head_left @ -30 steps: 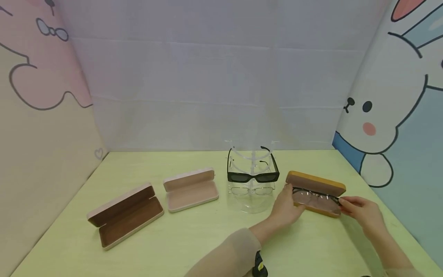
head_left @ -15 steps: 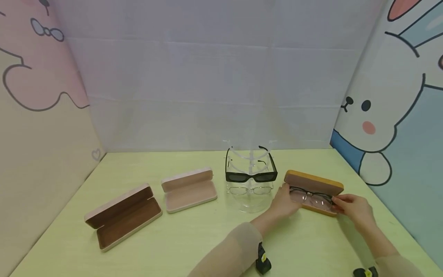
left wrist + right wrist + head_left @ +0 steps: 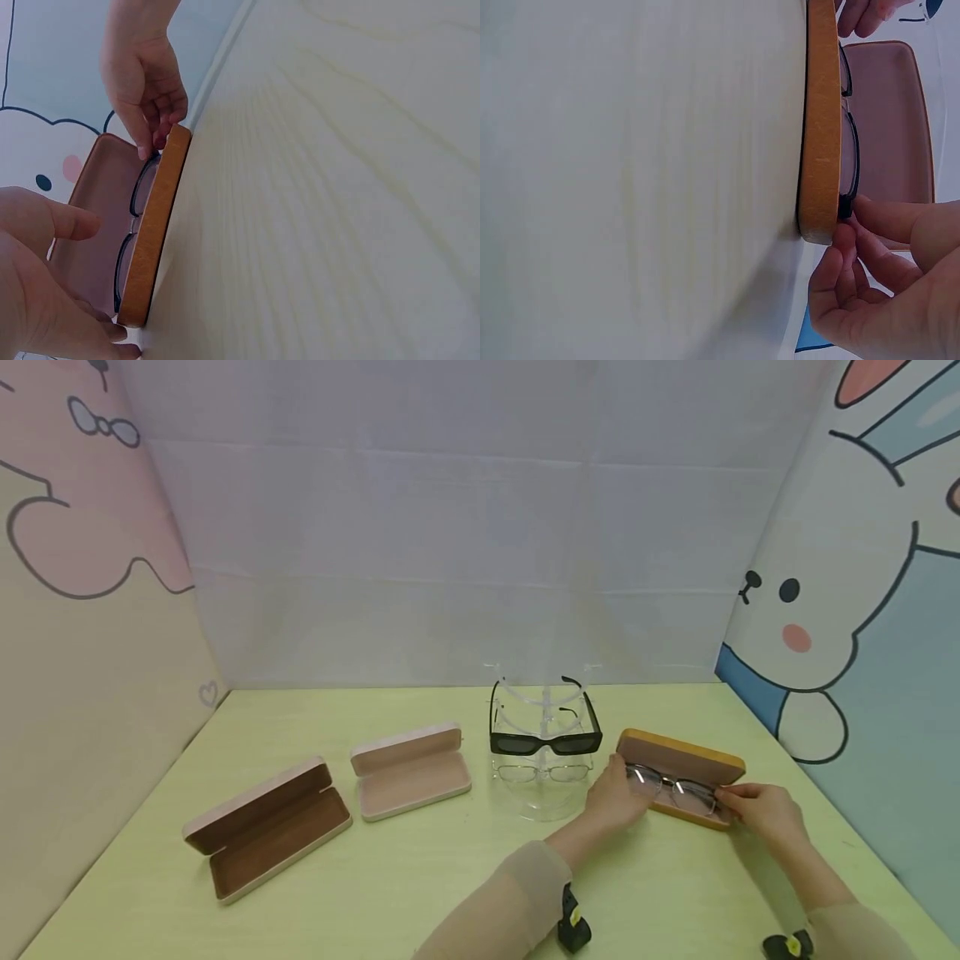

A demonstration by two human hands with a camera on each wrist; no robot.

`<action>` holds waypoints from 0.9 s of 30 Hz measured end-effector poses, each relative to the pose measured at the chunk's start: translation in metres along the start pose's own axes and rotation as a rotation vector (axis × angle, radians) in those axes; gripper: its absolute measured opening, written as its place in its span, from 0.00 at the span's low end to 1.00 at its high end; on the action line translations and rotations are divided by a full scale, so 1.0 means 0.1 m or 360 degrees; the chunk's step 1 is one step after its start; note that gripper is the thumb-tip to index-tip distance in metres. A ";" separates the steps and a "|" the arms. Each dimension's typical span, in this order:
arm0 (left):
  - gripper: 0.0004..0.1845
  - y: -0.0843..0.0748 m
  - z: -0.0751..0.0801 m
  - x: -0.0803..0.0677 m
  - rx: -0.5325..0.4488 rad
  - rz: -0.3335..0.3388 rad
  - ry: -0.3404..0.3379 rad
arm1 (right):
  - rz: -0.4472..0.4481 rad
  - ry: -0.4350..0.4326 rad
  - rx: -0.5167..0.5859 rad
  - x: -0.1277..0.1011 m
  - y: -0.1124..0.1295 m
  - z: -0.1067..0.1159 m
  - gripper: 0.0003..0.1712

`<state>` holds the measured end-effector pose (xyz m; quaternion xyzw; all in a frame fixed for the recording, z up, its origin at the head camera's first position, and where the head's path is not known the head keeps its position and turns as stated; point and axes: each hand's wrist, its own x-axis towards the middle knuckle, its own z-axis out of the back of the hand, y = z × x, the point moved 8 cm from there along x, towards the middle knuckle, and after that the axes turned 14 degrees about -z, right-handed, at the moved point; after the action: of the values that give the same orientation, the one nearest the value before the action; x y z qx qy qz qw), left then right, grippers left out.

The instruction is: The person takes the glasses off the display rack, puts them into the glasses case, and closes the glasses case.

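A dark-framed pair of clear glasses lies folded in the open orange case at the right of the table. My left hand holds the glasses' left end, and my right hand pinches their right end at the case's rim. In the left wrist view the glasses sit behind the case's orange wall, with the right hand at the far end. The right wrist view shows my right hand on the frame's corner, beside the case wall.
A clear stand beside the case carries black sunglasses and thin-rimmed glasses. An open pink case and an open brown case lie further left on the yellow-green table. Panels wall the table at the back and on both sides.
Both hands have lowered the glasses from over the case's front rim down into the orange case. The hands stay at the two ends.
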<state>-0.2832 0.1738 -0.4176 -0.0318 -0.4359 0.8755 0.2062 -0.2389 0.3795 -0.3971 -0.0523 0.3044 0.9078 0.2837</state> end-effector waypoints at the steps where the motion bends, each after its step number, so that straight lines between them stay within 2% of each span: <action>1: 0.39 0.00 0.00 0.00 -0.0049 0.0016 -0.0012 | 0.0000 0.0007 -0.0010 0.00 -0.01 0.00 0.27; 5: 0.43 -0.04 0.02 0.02 -0.0199 0.0073 -0.0063 | -0.0019 0.0083 0.0013 0.01 -0.03 0.03 0.37; 8: 0.45 -0.07 0.04 0.03 -0.0245 0.0104 -0.0090 | -0.0023 0.0192 0.0072 0.01 -0.03 0.04 0.48; 11: 0.46 -0.09 0.04 0.04 -0.0290 0.0132 -0.0091 | 0.0025 0.0275 0.0122 0.00 0.00 0.04 0.53; 18: 0.41 -0.11 0.08 0.08 -0.0333 0.0148 -0.0128 | 0.0170 0.0278 0.0188 -0.01 0.11 0.07 0.47; 23: 0.37 -0.13 0.10 0.10 -0.0334 0.0141 -0.0126 | 0.0142 0.0263 0.0351 0.01 0.11 0.11 0.45; 27: 0.38 -0.14 0.10 0.09 -0.0311 0.0160 -0.0106 | 0.0139 0.0243 0.0395 0.01 0.10 0.11 0.44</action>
<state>-0.2895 0.1770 -0.3994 -0.0444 -0.5236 0.8386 0.1433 -0.2448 0.3801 -0.3830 -0.0723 0.4369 0.8680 0.2245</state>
